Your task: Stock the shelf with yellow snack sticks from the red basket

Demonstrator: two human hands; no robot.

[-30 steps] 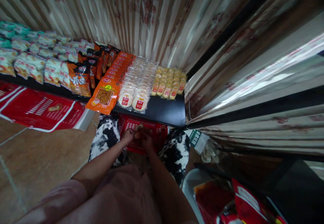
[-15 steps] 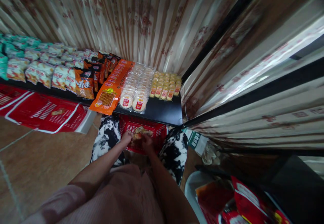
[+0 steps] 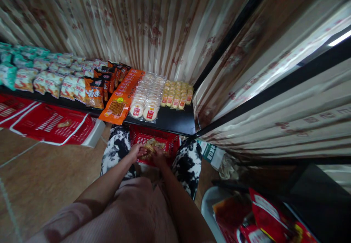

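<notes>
A red plastic basket [image 3: 170, 143] sits between my knees, under the edge of a black shelf [image 3: 175, 120]. Small clear snack packets [image 3: 153, 145] lie in it. My left hand [image 3: 136, 151] and my right hand [image 3: 159, 157] are both down in the basket, fingers curled around the packets. Which hand grips which packet is too small to make out. My forearms reach down from the lower middle of the view.
On the shelf lie rows of yellow cakes [image 3: 177, 94], round rice crackers [image 3: 145, 100], orange packs [image 3: 120, 96] and snack bags [image 3: 55, 82]. Red baskets [image 3: 52, 124] stand on the floor at left. A tub of red bags [image 3: 246, 217] is at lower right. Striped curtains hang behind.
The view has tilted up slightly. My hands stayed in the basket and shifted a little; more packets now show between them.
</notes>
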